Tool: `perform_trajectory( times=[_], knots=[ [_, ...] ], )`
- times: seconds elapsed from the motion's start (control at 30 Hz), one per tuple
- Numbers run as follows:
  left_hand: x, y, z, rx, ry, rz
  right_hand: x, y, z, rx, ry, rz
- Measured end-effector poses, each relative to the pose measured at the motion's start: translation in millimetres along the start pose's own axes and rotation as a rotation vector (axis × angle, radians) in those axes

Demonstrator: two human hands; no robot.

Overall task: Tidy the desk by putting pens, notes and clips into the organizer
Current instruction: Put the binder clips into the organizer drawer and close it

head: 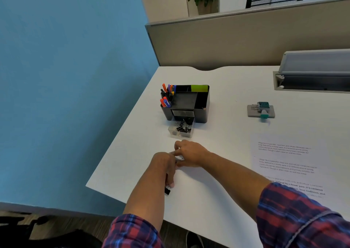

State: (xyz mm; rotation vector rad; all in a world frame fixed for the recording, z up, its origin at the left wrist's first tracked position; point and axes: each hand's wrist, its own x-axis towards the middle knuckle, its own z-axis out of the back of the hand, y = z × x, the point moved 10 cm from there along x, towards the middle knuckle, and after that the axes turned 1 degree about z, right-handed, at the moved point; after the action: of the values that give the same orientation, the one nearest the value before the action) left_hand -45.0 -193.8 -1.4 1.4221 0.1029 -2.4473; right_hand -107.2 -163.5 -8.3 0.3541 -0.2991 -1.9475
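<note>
A black desk organizer [202, 103] stands on the white desk [217, 88]. Several coloured pens [166, 96] stand in its left compartment and a green note pad [198, 88] in its back right one. Its clear drawer [180, 129] is pulled out and holds several black binder clips. My left hand [163, 164] is curled, and a black binder clip [167, 190] shows below its fingers near the desk's front edge. My right hand [191, 153] touches the left one, its fingers pinching a small dark clip [180, 159].
Printed paper sheets [286, 158] lie at the right. A grey pad with a teal hole punch [261, 110] sits beyond them, and a grey tray-like device [312, 73] stands at the back right. A beige partition bounds the back; the desk edge runs diagonally at left.
</note>
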Motion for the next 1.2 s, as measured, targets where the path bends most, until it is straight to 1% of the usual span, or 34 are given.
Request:
perform_trajectory(
  times=[0.1, 0.3, 0.4, 0.57, 0.63, 0.7, 0.8, 0.87, 0.93, 1.0, 1.03, 1.1, 1.13, 1.2],
  knots=[
    [5.0, 6.3, -3.1, -0.029, 0.026, 0.027, 1.4, 0.0, 0.9, 0.031, -0.032, -0.03],
    [11.1, 11.2, -4.6, -0.029, 0.015, 0.065, 2.1, -0.4, -2.0, 0.069, -0.051, -0.044],
    [12.3, 12.0, -4.5, -0.038, 0.017, 0.072, 4.6, -0.6, -5.3, 0.086, -0.039, -0.058],
    [15.0, 13.5, -4.4, -0.013, -0.03, 0.069, 9.7, 0.2, -3.2, 0.092, 0.002, -0.089],
    [17.2, 15.1, -5.6, -0.024, -0.03, 0.067, 11.3, 1.3, -2.6, 0.062, 0.03, -0.079],
    [18.3, 14.9, -4.0, -0.029, -0.035, 0.063, 12.9, 6.1, 3.0, -0.025, 0.049, -0.019],
    [21.2, 12.2, -0.8, -0.022, -0.061, 0.029, 16.1, 5.7, 28.8, -0.068, -0.019, 0.019],
    [24.5, 10.2, -1.2, -0.043, -0.056, -0.006, 18.5, -1.1, 51.6, -0.004, -0.106, -0.022],
    [28.4, 10.0, 4.0, -0.119, -0.074, -0.049, 20.2, -12.4, 71.8, 0.07, -0.201, -0.086],
    [29.3, 10.6, 21.1, -0.259, -0.148, -0.11, 20.6, -26.9, 83.8, 0.104, -0.258, -0.171],
    [28.4, 11.9, 33.7, -0.365, -0.208, -0.14, 19.8, -34.7, 86.9, 0.121, -0.277, -0.221],
    [22.0, 19.0, 62.8, -0.589, -0.371, -0.188, 14.6, -50.5, 91.1, 0.187, -0.348, -0.322],
    [17.2, 23.4, 77.1, -0.656, -0.465, -0.204, 10.5, -57.0, 92.4, 0.218, -0.393, -0.37],
    [8.8, 32.8, 100.9, -0.708, -0.648, -0.211, 1.7, -66.6, 91.3, 0.271, -0.454, -0.451]
  ],
)
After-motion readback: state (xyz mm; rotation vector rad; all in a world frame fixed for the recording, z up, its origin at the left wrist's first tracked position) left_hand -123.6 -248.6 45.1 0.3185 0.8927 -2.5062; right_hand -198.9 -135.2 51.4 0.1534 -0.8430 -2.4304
